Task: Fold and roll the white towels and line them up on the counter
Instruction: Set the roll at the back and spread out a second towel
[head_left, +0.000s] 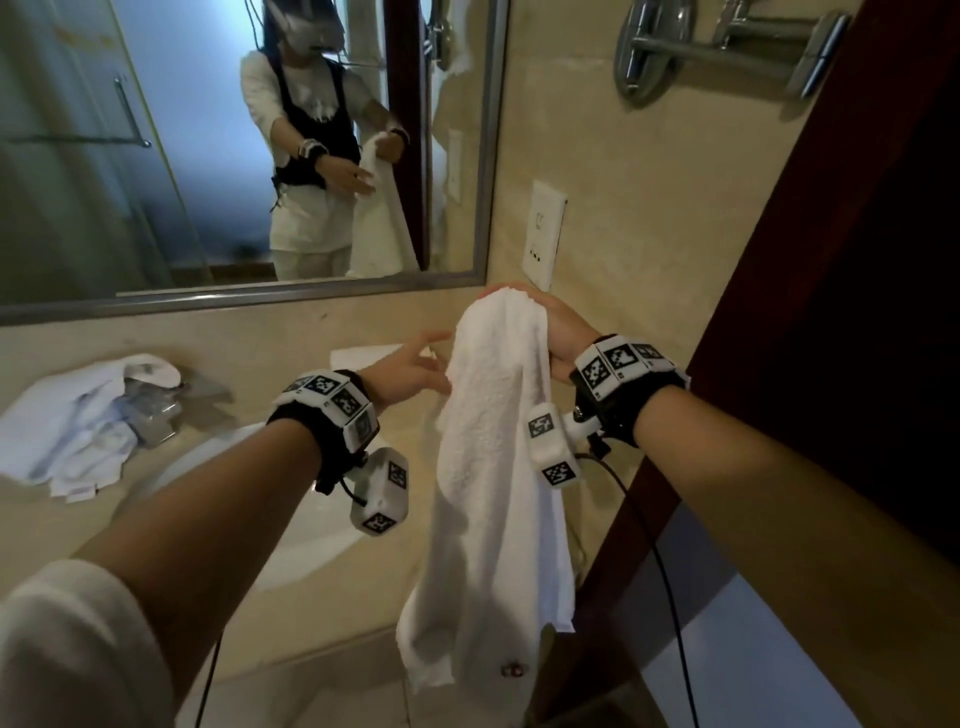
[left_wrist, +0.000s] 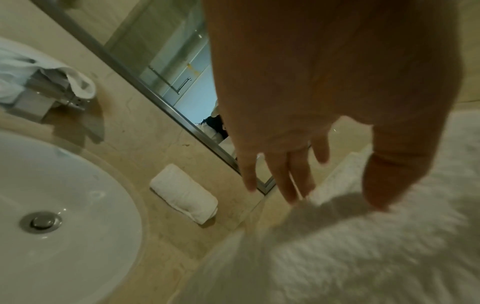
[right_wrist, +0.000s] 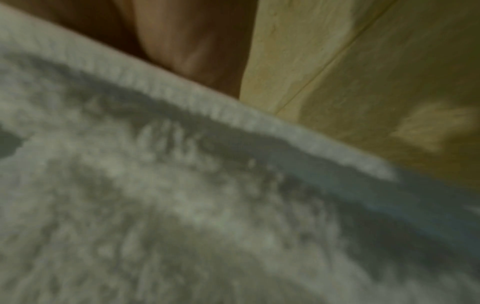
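A white towel (head_left: 493, 467) hangs long and loose in front of the counter edge. My right hand (head_left: 524, 304) grips its bunched top, and the cloth covers the fingertips. In the right wrist view the towel (right_wrist: 182, 205) fills most of the frame and hides the fingers. My left hand (head_left: 431, 358) is spread with straight fingers, touching the towel's left edge just below the top. The left wrist view shows this hand (left_wrist: 332, 197) over the towel (left_wrist: 337, 257). One rolled white towel (left_wrist: 184, 193) lies on the counter by the mirror.
A heap of unfolded white towels (head_left: 78, 415) lies over the faucet (head_left: 156, 421) at the left. The white sink basin (head_left: 291, 540) is set in the beige counter (head_left: 31, 525). A mirror (head_left: 234, 156) runs along the back wall. A dark door frame (head_left: 779, 312) stands at the right.
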